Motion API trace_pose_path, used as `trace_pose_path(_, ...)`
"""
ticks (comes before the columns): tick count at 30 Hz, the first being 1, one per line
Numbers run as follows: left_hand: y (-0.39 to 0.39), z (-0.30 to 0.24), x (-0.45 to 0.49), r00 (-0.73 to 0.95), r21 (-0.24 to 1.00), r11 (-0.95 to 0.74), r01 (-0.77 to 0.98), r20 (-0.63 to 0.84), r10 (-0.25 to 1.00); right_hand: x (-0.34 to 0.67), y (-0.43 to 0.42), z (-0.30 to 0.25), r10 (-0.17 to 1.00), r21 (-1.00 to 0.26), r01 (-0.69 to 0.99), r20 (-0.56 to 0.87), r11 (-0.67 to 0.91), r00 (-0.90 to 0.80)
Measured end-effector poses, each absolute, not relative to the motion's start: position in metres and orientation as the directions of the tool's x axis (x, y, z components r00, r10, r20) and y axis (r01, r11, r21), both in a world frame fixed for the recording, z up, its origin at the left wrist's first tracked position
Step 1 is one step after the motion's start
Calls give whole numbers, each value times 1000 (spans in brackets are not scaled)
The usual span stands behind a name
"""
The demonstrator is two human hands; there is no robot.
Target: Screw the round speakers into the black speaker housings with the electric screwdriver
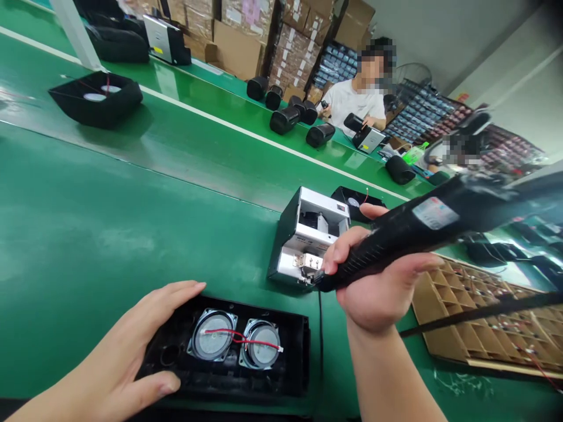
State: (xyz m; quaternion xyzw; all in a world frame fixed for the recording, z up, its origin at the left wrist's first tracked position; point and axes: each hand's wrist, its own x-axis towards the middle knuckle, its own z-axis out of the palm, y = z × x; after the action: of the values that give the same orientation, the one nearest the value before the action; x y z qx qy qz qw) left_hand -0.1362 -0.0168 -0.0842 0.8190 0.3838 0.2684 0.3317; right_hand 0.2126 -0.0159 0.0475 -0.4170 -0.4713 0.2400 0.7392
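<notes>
On the green bench in front of me lies a black speaker housing (294, 357), open side up. Two round speaker drivers (213, 337) sit in it, joined by red wires (240, 339) with a small white plug. My left hand (132, 346) grips the housing's left end, thumb on the near side and fingers along the far side. In my right hand (373, 287) is a black electric screwdriver (396, 234) with a ribbed grip and a pale label. It is held up at a slant, its lower end in front of a silver-and-black screw feeder (308, 234).
A cardboard tray with dividers (457, 316) holds small wired parts at right. Behind the feeder is another black housing (352, 202); one more (97, 99) lies at upper left. Across the bench, a person in a white shirt (352, 102) works near several black speakers (285, 119).
</notes>
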Motion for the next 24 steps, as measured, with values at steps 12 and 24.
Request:
trace_pose_path(12,-18,-77,-127,603,721,-564,403,255,756,149,-49,53,872,-849,-244,399,468,285)
trace_pose_path(24,-16,-79,-124,620,725,-583,367,276,734,146,-36,23,903,-872,-256,367,418,224)
